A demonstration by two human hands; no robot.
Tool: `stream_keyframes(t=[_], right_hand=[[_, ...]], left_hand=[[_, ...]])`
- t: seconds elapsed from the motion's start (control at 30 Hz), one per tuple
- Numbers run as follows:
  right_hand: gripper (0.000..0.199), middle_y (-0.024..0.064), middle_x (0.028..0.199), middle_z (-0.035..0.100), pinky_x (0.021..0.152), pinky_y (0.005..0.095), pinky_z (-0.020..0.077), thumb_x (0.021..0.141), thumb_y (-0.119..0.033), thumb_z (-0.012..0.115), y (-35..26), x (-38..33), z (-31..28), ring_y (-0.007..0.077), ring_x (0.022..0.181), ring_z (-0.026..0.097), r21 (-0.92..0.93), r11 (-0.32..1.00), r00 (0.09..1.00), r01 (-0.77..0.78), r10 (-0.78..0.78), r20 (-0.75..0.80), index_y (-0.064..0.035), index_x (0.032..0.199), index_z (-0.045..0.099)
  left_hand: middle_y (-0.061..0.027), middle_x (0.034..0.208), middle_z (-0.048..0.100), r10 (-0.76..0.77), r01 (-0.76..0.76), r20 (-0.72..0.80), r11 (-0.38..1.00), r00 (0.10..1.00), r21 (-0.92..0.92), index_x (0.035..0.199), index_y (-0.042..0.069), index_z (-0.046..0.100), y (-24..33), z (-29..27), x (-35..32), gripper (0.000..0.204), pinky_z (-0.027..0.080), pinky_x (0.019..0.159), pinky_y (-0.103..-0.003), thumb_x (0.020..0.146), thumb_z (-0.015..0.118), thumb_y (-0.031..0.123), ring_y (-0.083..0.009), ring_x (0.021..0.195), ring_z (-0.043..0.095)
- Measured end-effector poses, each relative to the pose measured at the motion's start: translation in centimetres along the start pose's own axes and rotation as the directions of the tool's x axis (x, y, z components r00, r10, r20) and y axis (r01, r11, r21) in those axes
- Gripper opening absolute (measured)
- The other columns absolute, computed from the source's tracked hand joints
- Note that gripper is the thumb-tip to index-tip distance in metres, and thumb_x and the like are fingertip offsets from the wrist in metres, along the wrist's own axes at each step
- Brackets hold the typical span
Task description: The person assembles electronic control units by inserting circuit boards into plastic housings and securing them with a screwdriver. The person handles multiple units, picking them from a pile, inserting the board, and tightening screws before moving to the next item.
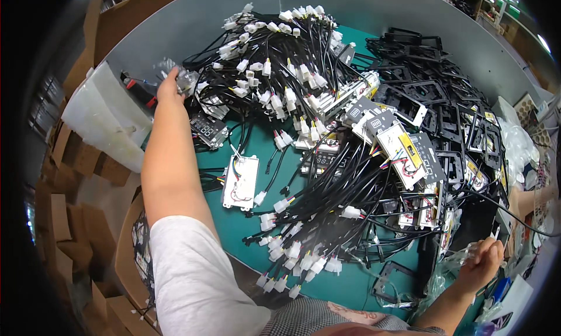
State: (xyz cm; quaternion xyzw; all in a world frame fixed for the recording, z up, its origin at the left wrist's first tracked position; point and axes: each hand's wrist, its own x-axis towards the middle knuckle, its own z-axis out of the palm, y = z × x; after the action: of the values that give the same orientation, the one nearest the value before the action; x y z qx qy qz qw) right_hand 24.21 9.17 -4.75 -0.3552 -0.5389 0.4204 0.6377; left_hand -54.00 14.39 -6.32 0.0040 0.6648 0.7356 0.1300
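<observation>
My left hand [170,84] reaches far across the green table [345,283] and grips a crumpled clear plastic bag [186,78] at the left edge of a big heap of black cables with white connectors [280,73]. My right hand [482,259] is low at the right, fingers closed on another piece of clear plastic film [453,260]. Between the hands lie circuit boards with coloured wires [241,183] and more cable bundles [304,242].
Black plastic frames [432,90] pile up at the back right. A grey curved wall [193,26] rings the table. Cardboard boxes [87,160] and a white plastic sheet [99,119] stand at the left. Another person's forearm [526,200] shows at the right edge.
</observation>
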Motion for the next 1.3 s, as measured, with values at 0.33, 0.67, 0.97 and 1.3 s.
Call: stream_keyframes(t=[0.33,0.67,0.97,1.3], right_hand=[[0.030,0.0025,0.059,0.040,0.041,0.0194,0.0257,0.088,-0.023,0.055,-2.7,-2.1,-0.4,0.0067,0.047,0.032,0.183,0.982,0.991,0.049,-0.070,0.110,-0.0098,0.070,0.035],[0.047,0.0010,0.078,0.049,0.049,0.0175,0.0319,0.075,-0.016,0.067,-7.1,-3.4,4.0,0.0039,0.057,0.041,0.147,0.987,0.914,-0.070,0.004,0.406,0.0033,0.114,0.049],[0.067,-0.0033,0.085,0.057,0.061,0.0200,0.0399,0.076,-0.039,0.076,-9.7,-4.8,6.0,0.0048,0.072,0.049,0.351,0.935,0.887,-0.054,-0.116,0.446,0.0032,0.124,0.053],[0.043,-0.0069,0.066,0.050,0.039,0.0165,0.0177,0.086,-0.047,0.061,-7.7,-5.5,3.4,-0.0005,0.045,0.028,0.458,0.846,0.954,-0.273,0.174,0.246,-0.0069,0.103,0.060]], left_hand=[[-0.0062,0.105,0.063,0.795,-0.780,0.396,0.575,0.459,-0.249,0.119,-0.001,0.055,22.6,-1.4,-18.6,0.056,0.051,0.077,-0.029,0.077,0.078,0.029,-0.0178,0.091,0.061],[-0.0045,0.095,0.062,0.614,-0.835,0.787,0.406,-0.051,-0.371,0.109,0.001,0.056,21.3,-5.8,-45.6,0.035,0.050,0.074,-0.026,0.083,0.072,0.019,-0.0101,0.084,0.059],[-0.0032,0.092,0.061,0.192,-0.653,0.894,0.623,-0.405,-0.430,0.116,-0.002,0.054,12.6,-3.0,-56.5,0.067,0.046,0.075,-0.021,0.072,0.079,0.041,-0.0092,0.083,0.059],[-0.0077,0.116,0.056,-0.042,-0.171,0.950,0.985,-0.308,-0.012,0.133,-0.004,0.041,1.4,-2.1,-59.4,0.068,0.045,0.089,-0.027,0.080,0.075,0.022,-0.0132,0.103,0.054]])
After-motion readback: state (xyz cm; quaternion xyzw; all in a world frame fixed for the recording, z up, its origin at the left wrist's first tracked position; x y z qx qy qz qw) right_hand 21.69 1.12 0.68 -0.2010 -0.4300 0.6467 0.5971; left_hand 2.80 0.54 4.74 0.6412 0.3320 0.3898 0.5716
